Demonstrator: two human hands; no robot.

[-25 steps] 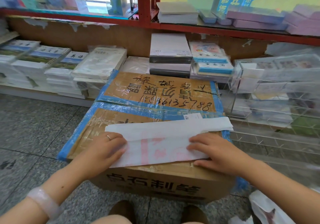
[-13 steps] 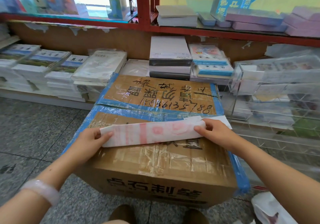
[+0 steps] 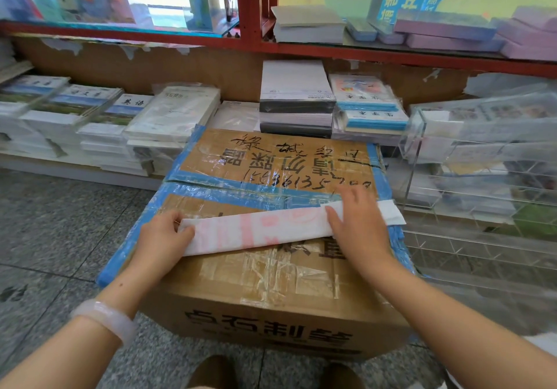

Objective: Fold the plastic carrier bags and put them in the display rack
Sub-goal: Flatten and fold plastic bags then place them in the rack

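Folded carrier bag (image 3: 259,229) lies as a long strip across the top of the cardboard box (image 3: 271,286). Your left hand (image 3: 164,238) pinches its left end, thumb on top. Your right hand (image 3: 357,223) presses flat, fingers straight, near its right end.

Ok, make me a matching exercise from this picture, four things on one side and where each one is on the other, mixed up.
Things:
1. folded bag
2. bracelet
3. clear rack
4. cardboard box

Places:
A. on the floor in front of the shelves
B. right of the box
C. on the left wrist
D. on top of the box, under both hands

Pairs: 1-D, 2-C, 3-B, 4-A
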